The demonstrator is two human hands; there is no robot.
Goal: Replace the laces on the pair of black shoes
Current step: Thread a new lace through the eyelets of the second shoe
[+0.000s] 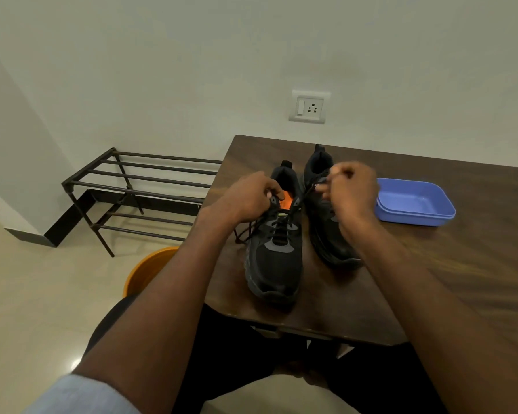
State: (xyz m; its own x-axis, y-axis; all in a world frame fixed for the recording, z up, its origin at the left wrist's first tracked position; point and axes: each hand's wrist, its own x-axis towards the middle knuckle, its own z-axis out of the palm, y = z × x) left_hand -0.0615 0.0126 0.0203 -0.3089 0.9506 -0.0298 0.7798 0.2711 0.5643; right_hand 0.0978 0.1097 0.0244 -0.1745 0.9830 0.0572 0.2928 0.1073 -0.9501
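Two black shoes stand side by side on the dark wooden table (431, 264), toes toward me. The left shoe (274, 264) has an orange insole and a black lace (245, 231) threaded through its eyelets. My left hand (248, 198) pinches the lace at the shoe's upper left eyelets; a loose end trails off to the left. My right hand (350, 189) is closed on the other end of the lace, pulled taut up and to the right over the right shoe (326, 231), which it partly hides.
A blue plastic tray (416, 203) sits on the table right of the shoes. A dark metal shoe rack (138, 186) stands against the wall at left. An orange stool (150, 270) shows below my left arm. A wall socket (308, 107) is behind the table.
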